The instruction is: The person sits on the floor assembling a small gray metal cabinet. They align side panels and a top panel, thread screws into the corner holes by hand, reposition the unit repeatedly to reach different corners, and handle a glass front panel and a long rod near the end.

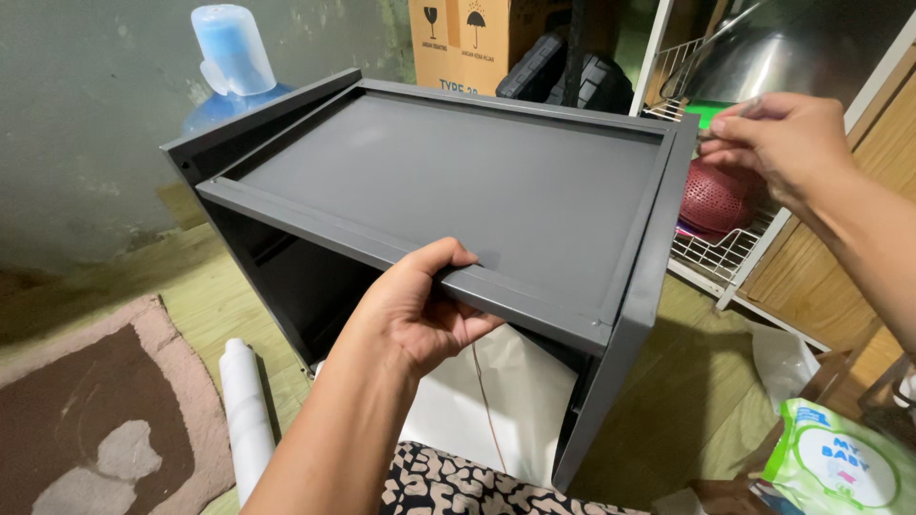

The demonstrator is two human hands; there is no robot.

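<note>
A dark grey box-shaped cabinet (448, 181) lies on its side on the floor, its recessed panel facing up and its open side toward me. My left hand (415, 305) grips the near rail of that panel, thumb on top and fingers underneath. My right hand (778, 143) hovers above the cabinet's right edge, fingertips pinched together on something small that I cannot make out.
A white wire rack (720, 253) with a red colander and a steel bowl stands right of the cabinet. A blue water jug (229, 57) and a cardboard box (468, 38) are behind. A white roll (246, 410), brown rug (86, 410) and wipes pack (840, 467) lie on the floor.
</note>
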